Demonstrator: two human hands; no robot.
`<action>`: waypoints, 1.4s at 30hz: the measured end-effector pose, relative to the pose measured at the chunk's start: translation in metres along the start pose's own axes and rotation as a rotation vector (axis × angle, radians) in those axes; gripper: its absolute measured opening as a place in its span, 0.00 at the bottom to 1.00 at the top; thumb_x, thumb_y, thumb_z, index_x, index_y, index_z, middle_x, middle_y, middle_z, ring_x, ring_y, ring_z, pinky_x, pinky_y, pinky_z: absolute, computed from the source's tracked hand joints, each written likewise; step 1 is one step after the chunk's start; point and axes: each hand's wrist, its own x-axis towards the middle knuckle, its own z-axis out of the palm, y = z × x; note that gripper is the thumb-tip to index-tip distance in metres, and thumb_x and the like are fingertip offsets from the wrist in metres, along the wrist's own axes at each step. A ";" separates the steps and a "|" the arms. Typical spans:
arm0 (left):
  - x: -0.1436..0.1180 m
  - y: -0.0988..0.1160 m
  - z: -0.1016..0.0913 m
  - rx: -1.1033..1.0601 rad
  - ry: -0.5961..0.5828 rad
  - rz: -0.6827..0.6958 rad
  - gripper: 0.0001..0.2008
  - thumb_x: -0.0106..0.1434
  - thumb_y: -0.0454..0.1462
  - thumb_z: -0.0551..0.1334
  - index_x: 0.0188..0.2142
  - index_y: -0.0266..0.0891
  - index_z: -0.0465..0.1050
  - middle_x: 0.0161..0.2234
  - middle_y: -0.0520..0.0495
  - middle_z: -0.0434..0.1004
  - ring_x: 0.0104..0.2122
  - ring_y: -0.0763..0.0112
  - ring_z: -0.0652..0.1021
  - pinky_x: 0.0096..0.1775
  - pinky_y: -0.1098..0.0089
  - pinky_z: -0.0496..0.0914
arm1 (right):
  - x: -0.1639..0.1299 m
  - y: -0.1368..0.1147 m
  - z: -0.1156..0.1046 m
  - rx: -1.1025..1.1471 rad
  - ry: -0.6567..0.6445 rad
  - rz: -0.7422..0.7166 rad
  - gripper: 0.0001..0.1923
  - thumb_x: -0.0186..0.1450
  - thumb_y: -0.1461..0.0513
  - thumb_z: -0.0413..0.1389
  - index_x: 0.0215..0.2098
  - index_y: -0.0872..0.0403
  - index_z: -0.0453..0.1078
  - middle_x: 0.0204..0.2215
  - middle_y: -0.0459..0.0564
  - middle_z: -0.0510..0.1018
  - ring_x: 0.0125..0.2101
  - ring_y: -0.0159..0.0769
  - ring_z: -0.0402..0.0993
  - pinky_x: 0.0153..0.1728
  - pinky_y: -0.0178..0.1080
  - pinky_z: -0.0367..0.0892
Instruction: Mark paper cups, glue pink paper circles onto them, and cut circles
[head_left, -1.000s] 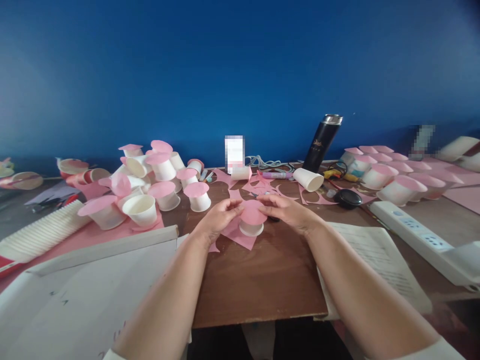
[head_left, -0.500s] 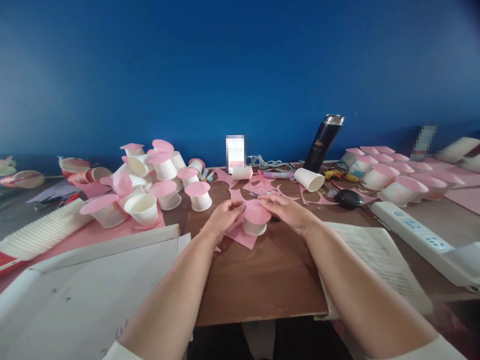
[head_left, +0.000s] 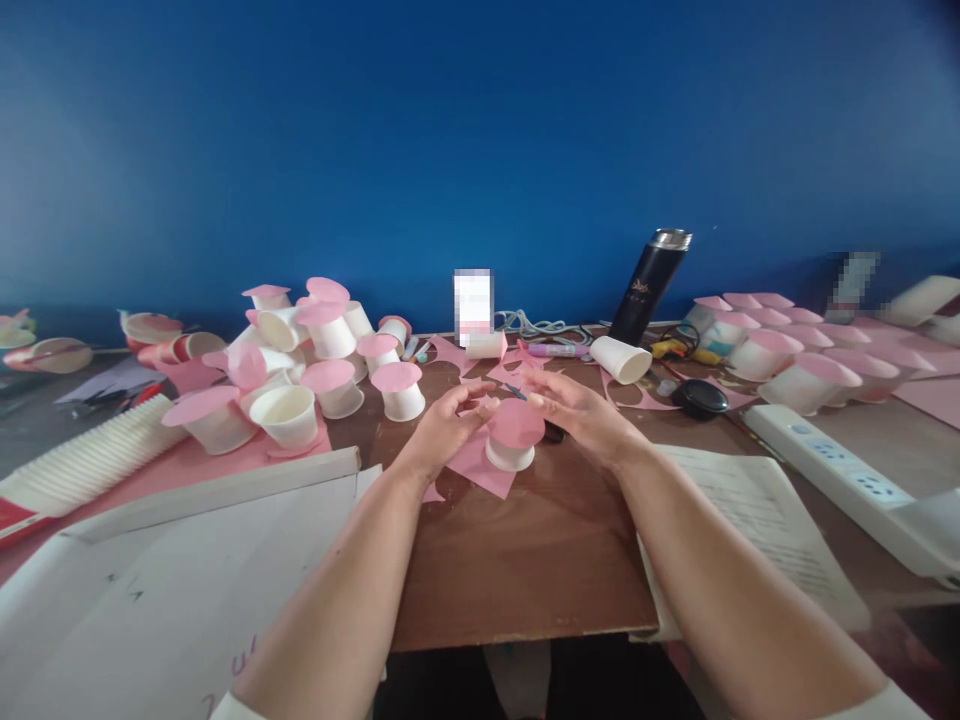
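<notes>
A big dark blue wall (head_left: 450, 130) stands behind a brown wooden table (head_left: 525, 540). Soft light falls on both.

Bare brown wooden tabletop (head_left: 525, 540) at 6 o'clock, between the forearms, is open room. At 9 o'clock a large white cardboard sheet (head_left: 187, 560) lies flat, low, passable over. At 10 o'clock a cluster of white paper cups capped with pink paper discs (head_left: 315, 350) blocks low passes; a lying stack of white paper cups (head_left: 75, 465) is farther out. At 12 o'clock pink paper offcuts (head_left: 517, 372) lie flat, with a narrow gap to the toppled white paper cup (head_left: 619, 359). At 1 o'clock a tall black steel-capped flask (head_left: 649, 285) stands upright. At 3 o'clock white printed paper (head_left: 750, 510) lies flat, a long white power strip (head_left: 840, 475) beyond it. Rows of pink-capped white cups (head_left: 780, 355) fill 2 o'clock.
</notes>
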 end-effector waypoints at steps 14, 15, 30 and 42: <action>0.003 -0.005 0.001 0.155 0.168 0.026 0.18 0.60 0.48 0.60 0.42 0.38 0.75 0.43 0.43 0.78 0.44 0.62 0.75 0.47 0.63 0.67 | 0.005 0.014 0.032 -0.545 0.174 -0.240 0.23 0.61 0.46 0.57 0.50 0.46 0.72 0.54 0.50 0.72 0.56 0.46 0.64 0.57 0.52 0.57; 0.003 -0.004 0.002 0.154 0.176 0.022 0.18 0.60 0.48 0.60 0.42 0.38 0.76 0.43 0.43 0.78 0.44 0.62 0.75 0.48 0.63 0.67 | 0.005 0.014 0.032 -0.541 0.175 -0.240 0.23 0.60 0.46 0.57 0.50 0.46 0.72 0.54 0.50 0.72 0.56 0.46 0.65 0.57 0.51 0.57; -0.004 0.000 0.005 0.909 0.099 0.591 0.25 0.59 0.24 0.51 0.51 0.43 0.73 0.48 0.47 0.74 0.49 0.62 0.69 0.52 0.59 0.66 | 0.001 0.009 0.034 -0.547 0.162 -0.226 0.23 0.63 0.48 0.54 0.53 0.46 0.70 0.53 0.50 0.73 0.54 0.44 0.67 0.56 0.50 0.59; -0.017 0.013 0.012 1.150 0.009 0.506 0.21 0.66 0.30 0.48 0.56 0.41 0.66 0.51 0.43 0.73 0.51 0.58 0.67 0.50 0.56 0.64 | -0.009 -0.001 0.035 -0.790 0.099 -0.152 0.30 0.67 0.47 0.46 0.62 0.51 0.59 0.61 0.55 0.65 0.60 0.55 0.56 0.58 0.59 0.53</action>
